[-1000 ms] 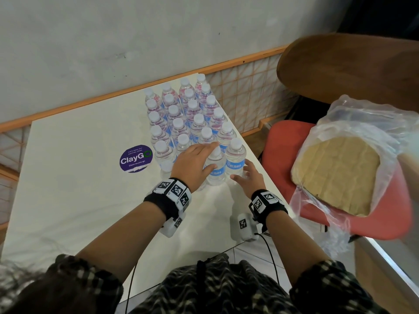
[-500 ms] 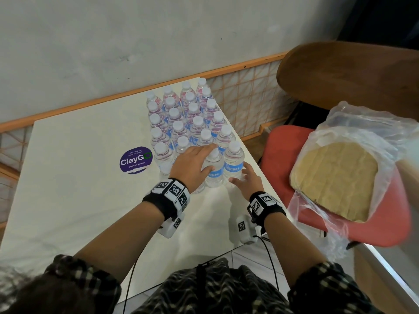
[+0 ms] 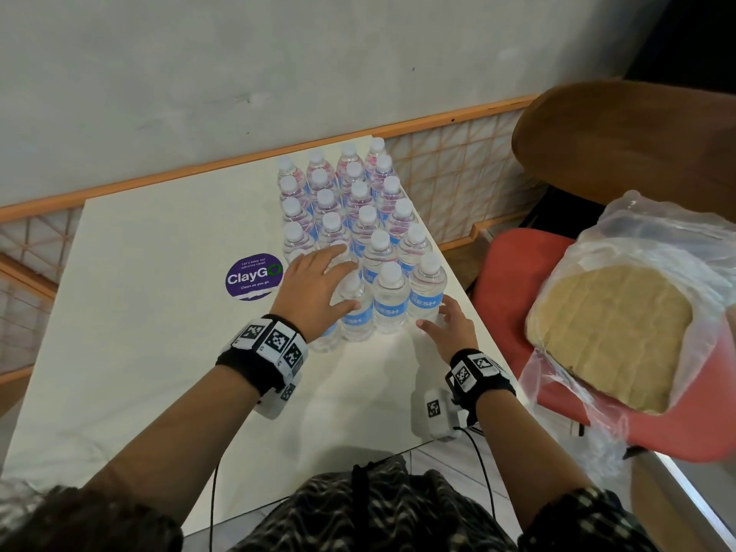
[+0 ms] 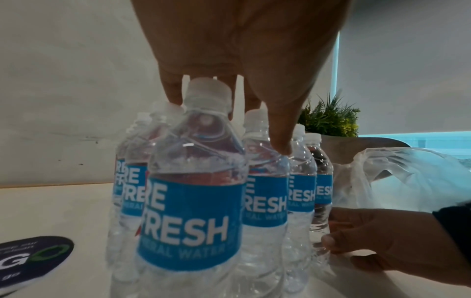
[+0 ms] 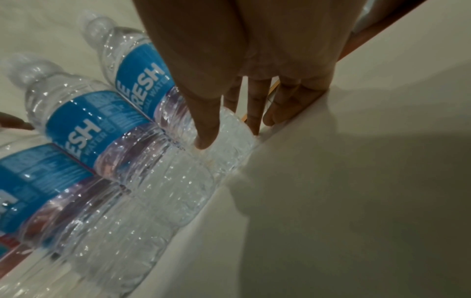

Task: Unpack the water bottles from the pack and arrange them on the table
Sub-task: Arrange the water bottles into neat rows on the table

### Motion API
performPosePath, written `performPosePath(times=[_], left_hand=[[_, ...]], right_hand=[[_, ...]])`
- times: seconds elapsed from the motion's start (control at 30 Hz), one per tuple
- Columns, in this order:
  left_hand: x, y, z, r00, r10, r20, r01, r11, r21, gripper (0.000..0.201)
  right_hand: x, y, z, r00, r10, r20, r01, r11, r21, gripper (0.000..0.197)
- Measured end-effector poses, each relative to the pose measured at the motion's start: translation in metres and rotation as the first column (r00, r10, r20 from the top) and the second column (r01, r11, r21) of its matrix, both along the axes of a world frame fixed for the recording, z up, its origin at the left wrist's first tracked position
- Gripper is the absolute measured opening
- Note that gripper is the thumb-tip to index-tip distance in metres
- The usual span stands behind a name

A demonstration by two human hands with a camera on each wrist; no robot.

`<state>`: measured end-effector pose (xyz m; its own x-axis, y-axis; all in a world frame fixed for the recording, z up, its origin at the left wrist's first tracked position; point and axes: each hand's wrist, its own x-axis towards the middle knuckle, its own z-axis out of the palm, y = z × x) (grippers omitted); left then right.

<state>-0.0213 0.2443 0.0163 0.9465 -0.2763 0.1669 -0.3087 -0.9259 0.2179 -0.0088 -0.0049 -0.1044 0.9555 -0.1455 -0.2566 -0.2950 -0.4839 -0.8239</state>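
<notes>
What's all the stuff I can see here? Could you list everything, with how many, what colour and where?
water bottles: about two dozen, clear with blue labels and white caps, upright in rows along the table's right side
table: one, white
sticker: one, round, purple, on the table left of the bottles
chair: one, red seat, right of the table
plastic bag: one, clear, on the chair, holding a tan cardboard sheet
potted plant: one, green, behind the bottles
left hand: open, over the nearest bottles' caps
right hand: open, fingers at the base of the right front bottle
</notes>
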Motion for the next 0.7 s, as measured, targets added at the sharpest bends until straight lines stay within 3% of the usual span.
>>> performPosePath(times=[0.17, 0.33, 0.47, 0.57, 0.7], left_hand=[[-0.004, 0.013, -0.003, 0.998, 0.034, 0.054, -0.03, 0.997, -0.076, 0.083], [-0.006, 0.034, -0.014, 0.993, 0.098, -0.068, -0.106, 0.986, -0.129, 0.107], [-0.005, 0.034, -0.018, 0.99, 0.059, -0.127, -0.088, 0.967, -0.237, 0.104], [-0.007, 0.031, -0.013, 0.987, 0.121, -0.11, -0.13, 0.988, -0.08, 0.109], [-0.007, 0.015, 0.006, 0.994, 0.088, 0.064, -0.082, 0.992, -0.093, 0.089]], right_hand=[[-0.002, 0.0, -0.001, 1.0, -0.004, 0.0, 0.004, 1.0, 0.004, 0.067], [-0.007, 0.005, 0.0, 1.0, -0.015, 0.003, 0.015, 1.0, -0.002, 0.07], [-0.005, 0.007, 0.003, 1.0, -0.012, -0.01, 0.012, 1.0, 0.006, 0.068], [-0.004, 0.003, 0.011, 1.0, -0.007, -0.006, 0.007, 0.999, 0.034, 0.072], [-0.002, -0.001, 0.046, 0.969, -0.059, 0.238, 0.02, 0.987, 0.162, 0.074]])
